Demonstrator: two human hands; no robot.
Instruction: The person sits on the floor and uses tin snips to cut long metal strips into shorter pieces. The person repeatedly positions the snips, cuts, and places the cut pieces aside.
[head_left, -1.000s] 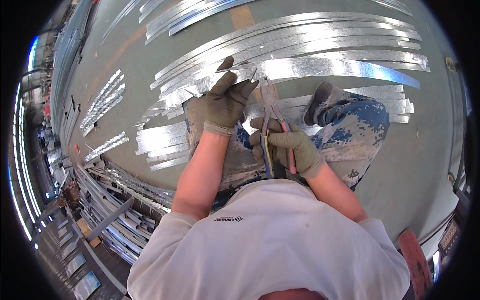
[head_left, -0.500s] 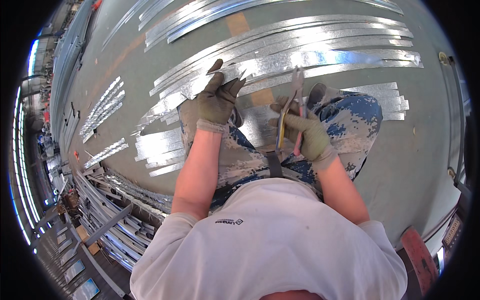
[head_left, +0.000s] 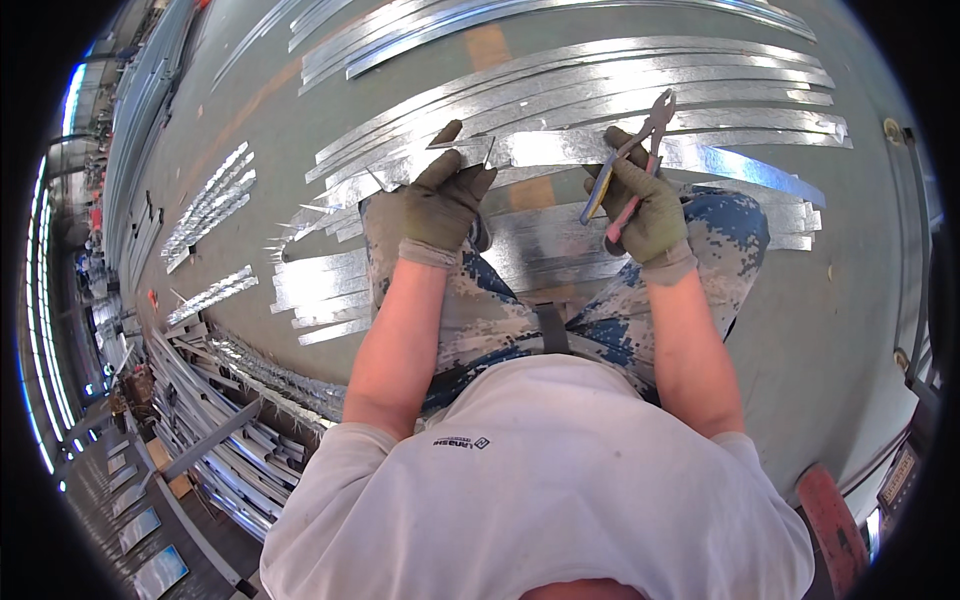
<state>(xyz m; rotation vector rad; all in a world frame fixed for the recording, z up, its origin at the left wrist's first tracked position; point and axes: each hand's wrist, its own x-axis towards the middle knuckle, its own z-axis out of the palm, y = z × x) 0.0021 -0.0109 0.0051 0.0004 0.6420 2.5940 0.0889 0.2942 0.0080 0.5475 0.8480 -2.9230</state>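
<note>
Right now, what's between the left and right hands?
Head view: a shiny metal strip spans the gap from left hand to right hand; lower in the picture, an orange floor patch and more strips.

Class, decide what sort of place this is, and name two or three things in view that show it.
Probably a metalworking shop or factory floor: long, shiny metal strips lie in rows on the floor, more metal lengths are piled at lower left, and the gloved right hand holds pliers.
</note>
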